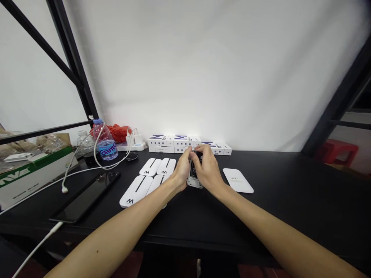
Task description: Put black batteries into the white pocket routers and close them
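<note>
Both my hands meet at the middle of the black table [261, 200], gripping a small black-and-white device [194, 178] with a white lower end and the printed digits "30". My left hand [181, 170] holds its left side. My right hand [208, 169] covers its top and right side, hiding much of it. To the left lie several flat white cases with a black M mark, the nearest [136, 190] beside my left forearm. A plain white flat case [238, 180] with a small label lies to the right of my right hand, not touched.
A row of white boxes with purple M marks [179, 143] stands along the back wall. At the back left are a water bottle [106, 143], a power strip [132, 146] with cables and a red bag [117, 133]. A black tablet [85, 197] lies at the left, beside a cardboard box [34, 175].
</note>
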A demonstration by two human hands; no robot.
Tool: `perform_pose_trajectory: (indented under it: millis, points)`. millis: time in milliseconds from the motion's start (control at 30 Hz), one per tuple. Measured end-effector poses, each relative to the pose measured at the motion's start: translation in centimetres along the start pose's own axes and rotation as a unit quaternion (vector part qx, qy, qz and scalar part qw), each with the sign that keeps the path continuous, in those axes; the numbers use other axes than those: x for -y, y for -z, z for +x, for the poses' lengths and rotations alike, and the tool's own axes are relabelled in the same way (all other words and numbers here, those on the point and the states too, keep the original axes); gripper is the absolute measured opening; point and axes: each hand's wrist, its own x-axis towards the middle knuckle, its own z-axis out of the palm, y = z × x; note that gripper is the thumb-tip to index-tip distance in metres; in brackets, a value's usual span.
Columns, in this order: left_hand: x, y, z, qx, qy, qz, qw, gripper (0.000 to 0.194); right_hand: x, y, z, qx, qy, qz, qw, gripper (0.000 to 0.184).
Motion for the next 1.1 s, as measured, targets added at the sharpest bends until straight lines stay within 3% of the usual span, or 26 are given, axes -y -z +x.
perform_pose_trajectory:
  millis: [133, 267, 400, 500, 600, 700, 800, 933, 1100]
  points:
    - [-0.5, -0.1, 0.1, 0.036, -0.009, -0.005, 0.999, 0.032, 0.4, 0.3, 0.1, 0.010, 0.018, 0.015, 1.000, 0.021]
    - [-1.0, 0.1, 0.4, 0.091, -0.010, -0.032, 0.995, 0.016, -0.3, 1.6, 1.4, -0.002, -0.055, 0.097, 0.994, 0.023]
    - [-1.3, 0.5, 0.8, 0.116, -0.003, -0.014, 0.993, 0.019, -2.6, 4.1, 3.1, -0.018, -0.053, -0.008, 0.998, 0.023]
    - [-1.2, 0.7, 1.0, 0.093, -0.006, -0.003, 0.996, 0.021, -4.2, 5.6, 3.8, 0.079, -0.091, -0.127, 0.984, 0.018]
    - [-1.0, 0.8, 1.2, 0.068, -0.005, 0.004, 0.998, 0.021, -4.8, 6.2, 3.9, 0.168, -0.127, -0.164, 0.964, 0.020]
    - [-0.7, 1.0, 1.5, 0.055, -0.026, 0.030, 0.998, 0.024, -5.5, 6.7, 4.1, 0.207, -0.127, -0.186, 0.952, 0.024]
    - [-0.7, 1.4, 1.8, 0.025, -0.040, 0.063, 0.997, 0.026, -7.1, 7.9, 4.6, 0.251, -0.166, -0.240, 0.923, 0.023]
    - [-1.1, 1.6, 1.9, -0.005, -0.044, 0.090, 0.995, 0.028, -9.2, 9.8, 4.8, 0.304, -0.219, -0.273, 0.886, 0.045]
    - [-1.3, 1.5, 1.7, 0.010, -0.064, 0.089, 0.994, 0.026, -8.5, 9.9, 4.0, 0.319, -0.288, -0.307, 0.849, 0.053]
